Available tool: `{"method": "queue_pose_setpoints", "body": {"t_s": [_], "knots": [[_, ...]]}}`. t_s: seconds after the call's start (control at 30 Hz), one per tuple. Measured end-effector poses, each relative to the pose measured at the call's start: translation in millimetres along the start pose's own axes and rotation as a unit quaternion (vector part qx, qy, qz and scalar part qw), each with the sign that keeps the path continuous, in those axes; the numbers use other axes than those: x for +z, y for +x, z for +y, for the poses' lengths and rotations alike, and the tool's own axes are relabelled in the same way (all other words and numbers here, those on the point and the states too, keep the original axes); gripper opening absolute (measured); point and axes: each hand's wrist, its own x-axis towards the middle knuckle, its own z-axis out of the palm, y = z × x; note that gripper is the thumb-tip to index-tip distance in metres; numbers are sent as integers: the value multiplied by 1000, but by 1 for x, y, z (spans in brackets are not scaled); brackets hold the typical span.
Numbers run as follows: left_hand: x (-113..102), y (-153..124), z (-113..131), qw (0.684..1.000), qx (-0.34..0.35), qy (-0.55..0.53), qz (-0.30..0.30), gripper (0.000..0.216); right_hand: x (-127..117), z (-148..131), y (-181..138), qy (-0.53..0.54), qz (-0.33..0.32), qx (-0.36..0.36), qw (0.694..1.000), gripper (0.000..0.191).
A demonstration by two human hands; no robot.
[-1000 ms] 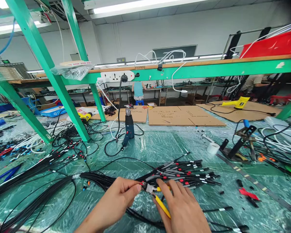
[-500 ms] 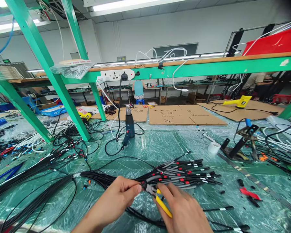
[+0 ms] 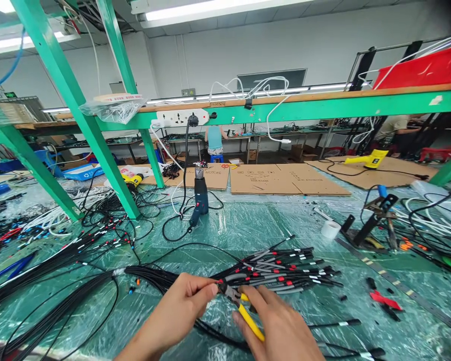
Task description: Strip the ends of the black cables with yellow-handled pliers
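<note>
My left hand (image 3: pixel 180 308) pinches a thin black cable out of the bundle of black cables (image 3: pixel 281 268) that fans across the green plastic-covered bench (image 3: pixel 248 225). My right hand (image 3: pixel 281 326) grips yellow-handled cutters (image 3: pixel 242 308). Their metal jaws sit right at my left fingertips, on the pinched cable. The cable ends carry red, white and grey sleeves and point right.
A blue heat gun (image 3: pixel 200 198) stands at mid-bench, plugged into a power strip (image 3: pixel 180 118) on the green frame. More cable lies heaped at left (image 3: pixel 78 240). Cardboard sheets (image 3: pixel 281 179), a yellow heat gun (image 3: pixel 368 159), a tape roll (image 3: pixel 329 229) and a metal jig (image 3: pixel 368 223) lie beyond. A person sits far back (image 3: pixel 214 140).
My right hand has shifted slightly left and down with the cutters. The left hand stays pinched on the cable.
</note>
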Motion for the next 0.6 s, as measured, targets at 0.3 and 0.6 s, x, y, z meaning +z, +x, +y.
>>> {"method": "queue_pose_setpoints", "body": {"t_s": [0.3, 0.6], "knots": [[-1, 2, 6, 1000, -3, 6, -7, 51, 5, 6, 0, -160, 134, -83, 974, 44], [9, 4, 1, 999, -19, -8, 37, 58, 19, 8, -5, -80, 85, -30, 993, 13]]}}
